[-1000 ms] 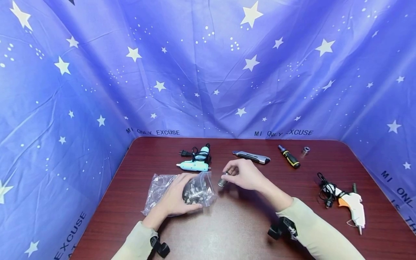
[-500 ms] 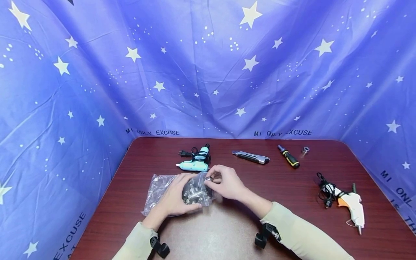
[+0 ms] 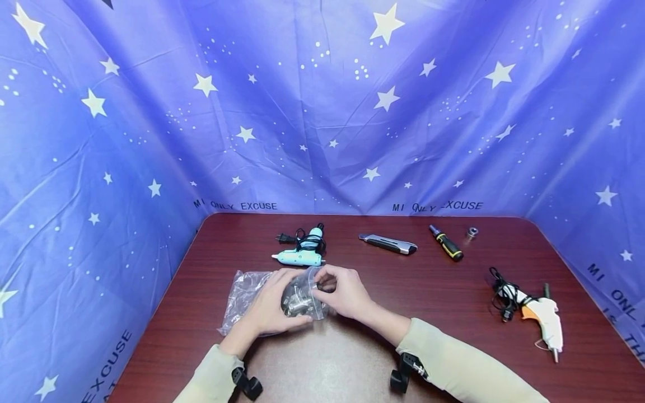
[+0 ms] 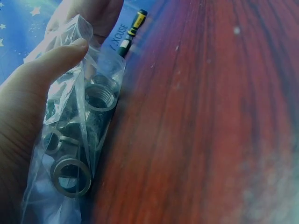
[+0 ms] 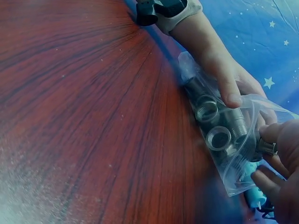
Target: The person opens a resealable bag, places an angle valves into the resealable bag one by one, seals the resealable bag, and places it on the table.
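My left hand [image 3: 272, 305] grips a clear plastic zip bag [image 3: 247, 285] from above, thumb on the near side and fingers over the far side. Inside the bag are several metal pipe fittings [image 5: 218, 138], some with threaded round openings. At the bag's right-hand mouth, my right hand [image 3: 346, 292] has its fingertips right at the plastic edge. The right wrist view shows it pinching a small metal fitting [image 5: 267, 148] at the opening, partly hidden by the fingers. In the left wrist view the left thumb [image 4: 65, 58] lies across the bag.
A light blue glue gun [image 3: 300, 256] with its black cord lies just behind the bag. Further right are a utility knife [image 3: 388, 244], a black and yellow screwdriver [image 3: 447, 244] and a single metal fitting [image 3: 472, 232]. A white glue gun [image 3: 546, 319] lies at the right.
My right hand has moved left with the fitting, from the table beside the bag to the bag's mouth, then slightly lower. The left hand stays on the bag.
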`<action>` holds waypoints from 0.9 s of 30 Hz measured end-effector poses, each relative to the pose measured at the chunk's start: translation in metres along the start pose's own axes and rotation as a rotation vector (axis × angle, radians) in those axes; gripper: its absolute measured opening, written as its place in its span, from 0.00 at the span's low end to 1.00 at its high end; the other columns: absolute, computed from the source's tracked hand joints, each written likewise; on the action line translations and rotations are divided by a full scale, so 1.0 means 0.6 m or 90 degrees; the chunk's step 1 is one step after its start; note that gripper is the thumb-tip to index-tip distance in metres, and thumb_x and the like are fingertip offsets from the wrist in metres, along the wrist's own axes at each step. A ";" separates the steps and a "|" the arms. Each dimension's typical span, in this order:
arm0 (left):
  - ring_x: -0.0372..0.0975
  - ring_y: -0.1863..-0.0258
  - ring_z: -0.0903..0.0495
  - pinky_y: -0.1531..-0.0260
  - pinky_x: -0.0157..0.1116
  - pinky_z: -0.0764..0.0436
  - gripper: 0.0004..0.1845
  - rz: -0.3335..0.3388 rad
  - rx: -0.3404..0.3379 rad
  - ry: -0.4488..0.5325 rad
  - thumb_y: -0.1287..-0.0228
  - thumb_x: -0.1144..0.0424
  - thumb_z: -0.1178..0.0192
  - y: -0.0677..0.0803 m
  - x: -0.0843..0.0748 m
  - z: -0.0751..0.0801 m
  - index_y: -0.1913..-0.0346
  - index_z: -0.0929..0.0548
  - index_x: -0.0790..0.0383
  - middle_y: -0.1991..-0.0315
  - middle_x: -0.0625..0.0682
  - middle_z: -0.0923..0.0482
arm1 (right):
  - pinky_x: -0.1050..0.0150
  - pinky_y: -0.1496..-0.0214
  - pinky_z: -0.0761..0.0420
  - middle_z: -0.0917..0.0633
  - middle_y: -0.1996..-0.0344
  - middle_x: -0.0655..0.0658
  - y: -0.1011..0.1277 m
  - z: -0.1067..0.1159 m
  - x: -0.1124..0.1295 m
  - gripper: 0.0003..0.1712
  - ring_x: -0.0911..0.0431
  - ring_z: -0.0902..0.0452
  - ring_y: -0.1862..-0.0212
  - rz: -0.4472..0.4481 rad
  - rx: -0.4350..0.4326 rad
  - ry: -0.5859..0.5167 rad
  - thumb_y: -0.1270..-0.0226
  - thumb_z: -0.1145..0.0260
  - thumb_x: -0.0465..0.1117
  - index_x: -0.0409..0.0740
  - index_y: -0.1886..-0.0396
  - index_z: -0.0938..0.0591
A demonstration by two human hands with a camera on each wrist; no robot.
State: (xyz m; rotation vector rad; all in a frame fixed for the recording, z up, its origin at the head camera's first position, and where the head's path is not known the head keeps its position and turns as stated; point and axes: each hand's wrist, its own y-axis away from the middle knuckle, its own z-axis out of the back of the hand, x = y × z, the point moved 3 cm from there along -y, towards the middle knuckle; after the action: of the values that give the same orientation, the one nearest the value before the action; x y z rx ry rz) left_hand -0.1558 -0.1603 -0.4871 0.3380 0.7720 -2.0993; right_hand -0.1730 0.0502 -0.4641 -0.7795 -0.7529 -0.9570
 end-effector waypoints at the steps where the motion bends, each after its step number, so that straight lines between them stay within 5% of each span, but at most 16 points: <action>1: 0.39 0.33 0.23 0.31 0.50 0.22 0.54 0.000 -0.001 -0.001 0.57 0.36 0.18 0.000 0.000 0.000 0.24 0.28 0.44 0.32 0.41 0.23 | 0.68 0.54 0.10 0.08 0.60 0.46 0.000 -0.001 -0.001 0.11 0.55 0.08 0.58 -0.004 0.003 -0.001 0.39 0.19 0.36 0.49 0.61 0.14; 7: 0.38 0.33 0.24 0.31 0.48 0.22 0.54 0.010 0.004 -0.005 0.58 0.35 0.18 0.000 0.002 0.000 0.24 0.28 0.43 0.32 0.40 0.23 | 0.71 0.53 0.11 0.07 0.61 0.47 0.002 -0.010 -0.005 0.10 0.57 0.07 0.57 0.005 0.032 0.007 0.35 0.21 0.39 0.50 0.64 0.17; 12: 0.38 0.34 0.24 0.33 0.49 0.21 0.55 0.006 0.002 -0.011 0.59 0.35 0.18 0.001 0.002 0.001 0.24 0.28 0.43 0.33 0.41 0.23 | 0.68 0.53 0.11 0.07 0.63 0.50 0.001 -0.009 -0.006 0.02 0.60 0.09 0.60 0.052 0.028 0.061 0.32 0.24 0.39 0.48 0.62 0.10; 17: 0.38 0.34 0.24 0.34 0.48 0.21 0.55 0.005 0.006 -0.011 0.59 0.35 0.18 0.001 0.003 0.002 0.25 0.27 0.44 0.32 0.41 0.23 | 0.64 0.55 0.12 0.11 0.61 0.49 -0.001 0.000 -0.005 0.08 0.60 0.15 0.62 0.110 0.061 0.129 0.32 0.27 0.37 0.44 0.57 0.07; 23: 0.38 0.33 0.25 0.32 0.49 0.22 0.55 0.012 0.021 -0.012 0.58 0.34 0.18 -0.001 0.003 0.000 0.24 0.28 0.44 0.31 0.40 0.24 | 0.68 0.58 0.15 0.14 0.59 0.49 0.002 0.014 -0.014 0.15 0.66 0.19 0.64 0.092 0.141 0.157 0.31 0.31 0.35 0.44 0.48 0.08; 27: 0.39 0.32 0.25 0.32 0.50 0.22 0.55 0.008 0.019 -0.015 0.59 0.33 0.19 -0.003 0.001 0.000 0.24 0.28 0.43 0.31 0.40 0.24 | 0.68 0.58 0.16 0.14 0.58 0.51 0.008 0.031 -0.015 0.15 0.67 0.20 0.64 0.096 0.140 0.166 0.31 0.31 0.35 0.47 0.47 0.09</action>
State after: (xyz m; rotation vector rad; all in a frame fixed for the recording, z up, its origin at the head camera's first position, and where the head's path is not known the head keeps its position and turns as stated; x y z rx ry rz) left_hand -0.1575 -0.1599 -0.4868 0.3323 0.7234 -2.1017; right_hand -0.1757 0.0712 -0.4633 -0.5009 -0.5523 -0.8049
